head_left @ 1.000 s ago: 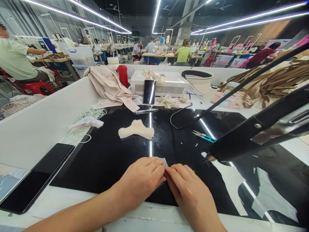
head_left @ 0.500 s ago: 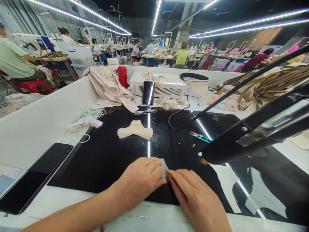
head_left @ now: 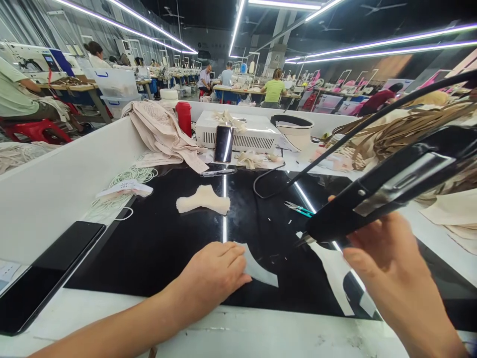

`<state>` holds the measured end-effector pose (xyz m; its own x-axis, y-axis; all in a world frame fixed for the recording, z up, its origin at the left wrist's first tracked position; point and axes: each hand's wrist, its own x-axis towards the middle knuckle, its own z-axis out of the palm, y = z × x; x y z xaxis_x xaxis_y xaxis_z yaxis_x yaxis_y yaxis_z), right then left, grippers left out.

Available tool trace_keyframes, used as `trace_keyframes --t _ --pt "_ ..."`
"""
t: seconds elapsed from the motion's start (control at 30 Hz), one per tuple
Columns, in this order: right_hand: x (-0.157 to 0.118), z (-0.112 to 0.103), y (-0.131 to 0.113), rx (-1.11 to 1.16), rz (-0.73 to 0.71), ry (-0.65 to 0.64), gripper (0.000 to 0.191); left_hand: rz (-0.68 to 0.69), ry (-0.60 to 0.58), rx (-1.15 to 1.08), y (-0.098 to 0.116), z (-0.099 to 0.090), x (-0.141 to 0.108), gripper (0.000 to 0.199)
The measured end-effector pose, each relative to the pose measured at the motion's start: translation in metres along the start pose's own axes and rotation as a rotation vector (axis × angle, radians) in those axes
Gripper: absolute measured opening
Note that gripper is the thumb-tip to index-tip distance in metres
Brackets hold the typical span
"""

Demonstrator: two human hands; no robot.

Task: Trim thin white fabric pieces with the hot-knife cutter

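My left hand (head_left: 219,271) lies at the middle of the black work surface. Its curled fingers press together on the left end of a thin pale grey curved fabric piece (head_left: 259,268), whose right part lies flat. On the right, my right hand (head_left: 387,263) is around a black corded hand tool (head_left: 335,214) with a metal lever. A fingertip shows beyond the tool and the thumb stands below it; the other fingers are mostly hidden. Under the tool's tip lies a white curved fabric piece (head_left: 333,273), partly covered by the tool and my right hand.
A cream padded piece (head_left: 203,200), teal-handled snips (head_left: 300,209) and a pen (head_left: 218,173) lie ahead. A large phone (head_left: 48,278) is at the left; another phone (head_left: 223,144) leans on a white vented box (head_left: 238,130). The tool's cable (head_left: 309,171) loops across the surface.
My right hand has let go of the grey fabric piece and moved right to the black tool, which has tilted slightly. My left hand stays on the fabric. The view has shifted slightly.
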<state>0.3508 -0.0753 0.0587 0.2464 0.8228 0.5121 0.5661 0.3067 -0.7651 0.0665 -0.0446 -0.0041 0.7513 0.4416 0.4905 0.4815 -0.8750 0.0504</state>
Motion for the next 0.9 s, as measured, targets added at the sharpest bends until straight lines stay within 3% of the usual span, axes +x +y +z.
trace_keyframes --t 0.23,0.5,0.67,0.9 --pt "0.034 0.032 -0.029 0.419 -0.011 0.105 0.038 0.001 0.001 0.036 0.001 0.002 0.000 0.035" --pt "0.030 0.078 -0.054 0.732 -0.100 0.000 0.045 0.001 0.004 0.046 0.005 0.001 0.000 0.030" --pt "0.024 0.107 -0.052 0.838 -0.093 0.040 0.043 -0.009 0.007 0.055 0.006 -0.001 0.003 0.033" --pt "0.021 0.117 -0.046 0.846 -0.109 0.054 0.038 -0.020 0.031 0.077 0.010 -0.002 0.003 0.036"
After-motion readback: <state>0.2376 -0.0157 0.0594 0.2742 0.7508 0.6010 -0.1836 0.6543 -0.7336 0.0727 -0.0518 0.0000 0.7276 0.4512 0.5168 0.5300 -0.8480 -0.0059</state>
